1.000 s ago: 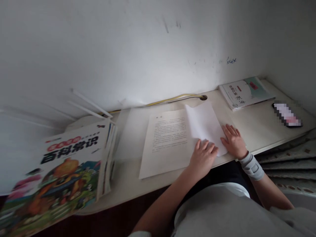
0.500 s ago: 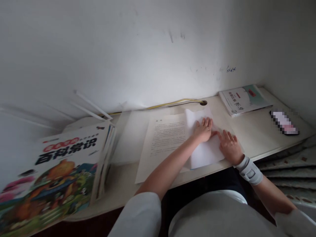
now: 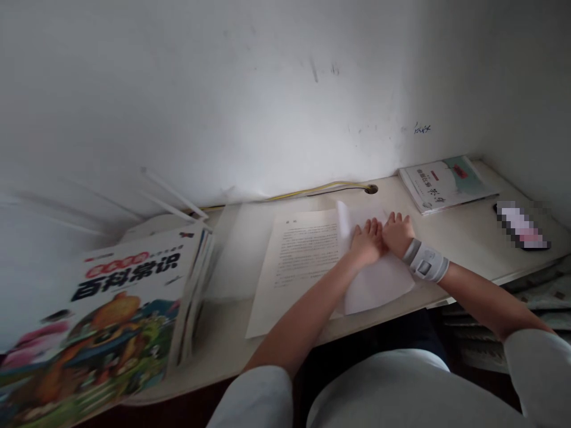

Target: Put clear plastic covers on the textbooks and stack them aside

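My right hand (image 3: pixel 398 233) has moved inward and now sits against my left hand (image 3: pixel 369 242), both palms down with fingers extended on the white sheet (image 3: pixel 379 288). The sheet lies right of the printed page (image 3: pixel 303 252), its long axis running from the wall (image 3: pixel 285 107) towards me, its near edge close to the front of the worktop (image 3: pixel 464 241). Bare surface stretches between it and the phone (image 3: pixel 520 224).
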`<state>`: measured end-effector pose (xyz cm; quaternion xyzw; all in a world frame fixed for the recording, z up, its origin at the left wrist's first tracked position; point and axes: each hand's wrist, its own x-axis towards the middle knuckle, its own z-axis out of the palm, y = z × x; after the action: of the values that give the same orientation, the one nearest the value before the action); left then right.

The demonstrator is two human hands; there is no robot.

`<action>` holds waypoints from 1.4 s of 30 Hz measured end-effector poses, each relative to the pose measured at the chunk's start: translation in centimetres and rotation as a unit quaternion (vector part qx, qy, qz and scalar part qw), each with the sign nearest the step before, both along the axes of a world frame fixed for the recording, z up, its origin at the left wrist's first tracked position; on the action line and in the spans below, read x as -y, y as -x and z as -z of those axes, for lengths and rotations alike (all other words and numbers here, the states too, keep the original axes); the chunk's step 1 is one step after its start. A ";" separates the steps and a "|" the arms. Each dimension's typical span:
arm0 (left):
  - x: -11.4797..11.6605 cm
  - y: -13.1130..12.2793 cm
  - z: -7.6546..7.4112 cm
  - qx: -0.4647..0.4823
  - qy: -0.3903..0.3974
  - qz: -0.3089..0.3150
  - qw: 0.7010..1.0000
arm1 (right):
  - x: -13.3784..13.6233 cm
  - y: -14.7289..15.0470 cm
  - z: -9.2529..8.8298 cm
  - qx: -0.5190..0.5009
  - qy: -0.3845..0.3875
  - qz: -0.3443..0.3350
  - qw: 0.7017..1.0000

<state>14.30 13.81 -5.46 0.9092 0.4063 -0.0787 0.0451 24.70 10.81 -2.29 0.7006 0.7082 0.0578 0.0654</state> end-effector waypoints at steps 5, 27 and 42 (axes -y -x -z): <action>0.2 -0.1 -0.5 0.005 0.006 0.002 1.000 | 0.0 0.0 0.0 -0.022 -0.060 0.036 0.997; -0.3 -0.5 -2.3 0.002 0.040 0.029 0.999 | 0.2 -0.6 0.3 -0.041 -0.023 0.008 0.999; -1.6 -1.8 -1.6 0.034 -0.031 -0.032 0.998 | 14.3 -7.2 6.8 -0.105 -0.120 -0.061 0.985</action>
<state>16.14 15.44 -3.86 0.8988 0.4357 -0.0342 0.0333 31.94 -3.53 -9.08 0.6608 0.7407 0.0721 -0.0976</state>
